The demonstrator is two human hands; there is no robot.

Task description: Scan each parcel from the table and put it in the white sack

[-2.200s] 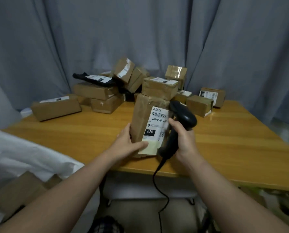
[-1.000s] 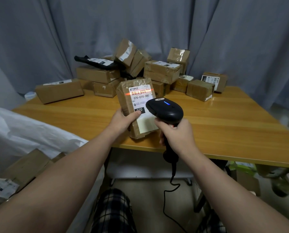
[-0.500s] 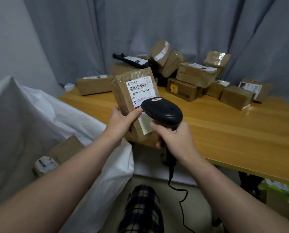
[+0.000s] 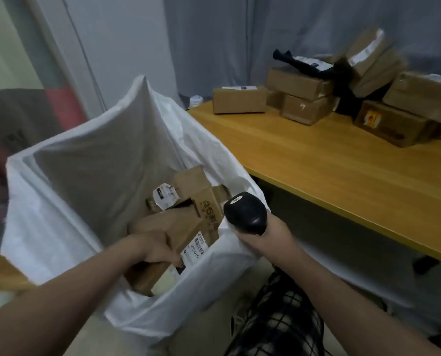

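My left hand [image 4: 154, 249] grips a brown parcel [image 4: 168, 242] with a white label reading 070-070, held inside the mouth of the white sack [image 4: 91, 176]. The parcel lies tilted, its label facing up and right. Under and behind it several other brown parcels [image 4: 196, 194] lie in the sack. My right hand [image 4: 268, 235] holds the black scanner [image 4: 245, 211] just right of the sack's rim, its head pointing away from me. More parcels [image 4: 301, 96] are piled at the back of the wooden table [image 4: 330, 165].
The table's front edge runs diagonally on the right. A lone flat box [image 4: 238, 98] sits at the table's near left corner. A black soft parcel [image 4: 304, 64] lies on the pile. Grey curtain behind. My checked trousers [image 4: 278, 317] show below.
The view swung left from the table to the sack. My left hand carried the scanned parcel off the table edge and down into the sack. The scanner hand followed to the sack's rim.
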